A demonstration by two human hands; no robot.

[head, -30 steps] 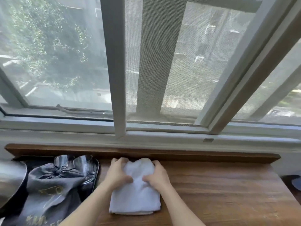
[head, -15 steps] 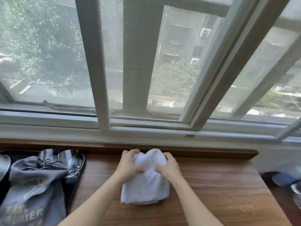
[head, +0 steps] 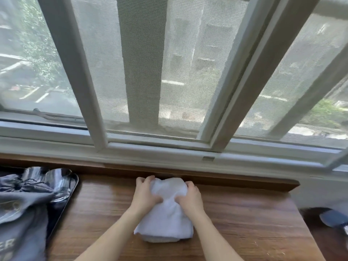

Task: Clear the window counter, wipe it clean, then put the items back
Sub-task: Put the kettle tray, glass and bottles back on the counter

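Note:
A folded white cloth [head: 167,217] lies on the wooden window counter [head: 244,223], its far end close to the raised wooden back ledge [head: 235,182]. My left hand [head: 145,194] grips the cloth's far left side with curled fingers and the thumb pressed into the fabric. On the far right side my right hand [head: 192,198] grips it the same way. The cloth is bunched up between the two hands.
A dark tray [head: 70,194] at the left holds glassware and a grey drawstring bag [head: 20,213] with lettering. The counter ends at the right around [head: 301,223]; beyond it a dark blue object [head: 333,217] lies lower down. Window frames and a mesh screen stand behind the ledge.
Both hands have slid the cloth to the right along the counter, away from the tray, and bunched its far end. The view has followed to the right.

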